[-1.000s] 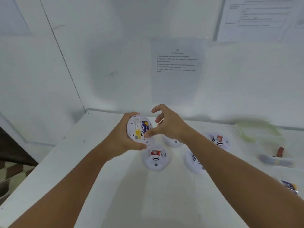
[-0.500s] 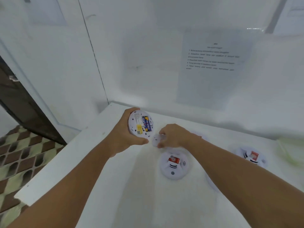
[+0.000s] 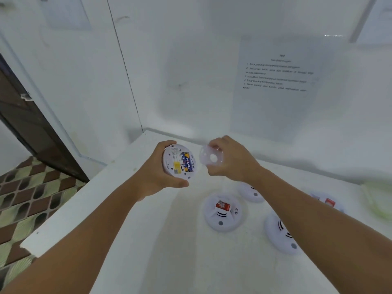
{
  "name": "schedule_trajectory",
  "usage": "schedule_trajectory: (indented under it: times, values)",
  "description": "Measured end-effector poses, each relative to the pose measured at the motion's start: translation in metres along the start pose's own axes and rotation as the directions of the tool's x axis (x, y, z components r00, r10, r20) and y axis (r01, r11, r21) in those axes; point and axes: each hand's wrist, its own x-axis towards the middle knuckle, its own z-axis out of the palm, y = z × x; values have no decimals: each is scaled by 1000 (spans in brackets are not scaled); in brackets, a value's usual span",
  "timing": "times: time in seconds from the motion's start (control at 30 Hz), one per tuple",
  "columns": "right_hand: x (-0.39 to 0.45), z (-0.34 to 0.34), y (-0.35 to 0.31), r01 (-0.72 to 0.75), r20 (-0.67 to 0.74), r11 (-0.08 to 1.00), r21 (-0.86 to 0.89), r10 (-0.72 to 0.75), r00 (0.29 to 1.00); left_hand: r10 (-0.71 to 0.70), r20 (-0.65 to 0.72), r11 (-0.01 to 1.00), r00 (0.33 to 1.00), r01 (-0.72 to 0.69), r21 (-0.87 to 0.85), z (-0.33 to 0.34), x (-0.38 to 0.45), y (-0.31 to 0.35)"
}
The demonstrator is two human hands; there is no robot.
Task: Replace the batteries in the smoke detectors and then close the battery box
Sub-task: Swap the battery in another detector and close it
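Observation:
My left hand (image 3: 158, 170) grips a white round smoke detector (image 3: 179, 161) above the table, its back turned up. Blue batteries (image 3: 187, 162) sit in its open compartment beside a yellow label. My right hand (image 3: 232, 161) holds a round white back cover (image 3: 211, 155) just right of the detector, not touching it. Several more white detectors lie on the white table (image 3: 148, 240): one with a red sticker (image 3: 223, 212), one partly under my right forearm (image 3: 281, 235), one behind my wrist (image 3: 251, 192), one at the far right (image 3: 327, 202).
A pale green container (image 3: 379, 200) is cut off by the right frame edge. The table's left edge drops to a patterned tile floor (image 3: 25, 200) and a dark door. White walls enclose the back, with a printed sheet (image 3: 275, 73) taped up.
My right hand picked the round cover up off the table and raised it beside the detector. The camera swung left, so the green container and right-side items slid out of view.

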Motion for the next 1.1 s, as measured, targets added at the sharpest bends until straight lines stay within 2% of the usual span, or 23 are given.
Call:
schedule_trajectory:
  times: [0.1,0.2,0.33,0.6,0.93,1.1]
  values:
    - [-10,-16,-17,146,-60,978,149,-139,989,-5,33,1000,999,5,13,3,1,6]
    - [-15,-18,-35,268,0,957,115,-269,963,8,105,1000,994,-10,18,10,3,16]
    - [-20,-19,-42,313,19,948,53,-315,949,27,173,999,985,-29,14,16,4,28]
    - [-25,-27,-39,292,25,954,68,-295,955,24,256,1000,966,-20,-20,20,1,37]
    - [-28,-28,-38,284,44,953,109,-290,956,18,276,1000,961,-12,-23,23,0,40]
    - [-33,-27,-38,278,-10,955,102,-279,960,20,272,1000,962,-23,9,22,0,41]
